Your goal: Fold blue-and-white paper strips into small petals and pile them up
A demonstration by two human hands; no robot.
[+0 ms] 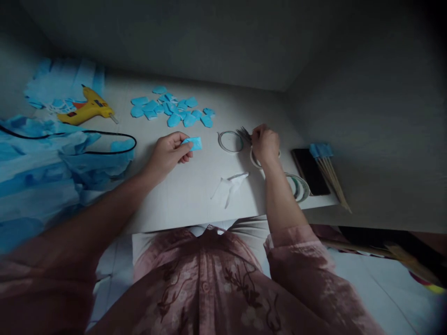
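Note:
My left hand (171,152) pinches a small folded blue piece (195,143) between thumb and fingers, above the middle of the white table (188,195). My right hand (266,142) is closed over the table's right part, at a bundle of thin dark pieces (244,134); whether its fingers grip them is hard to tell. Under that hand lies a white ring (255,159), partly hidden. A thin wire coil (231,142) lies between my hands. Several cut blue pieces (172,108) are spread beyond my left hand.
A yellow glue gun (87,108) with a black cord (115,151) lies at the left, near heaped blue fabric (42,181). White scraps (228,188) lie near the front edge. Tape rolls (299,187), a dark flat object (309,172) and blue-tipped sticks (333,179) are at the right.

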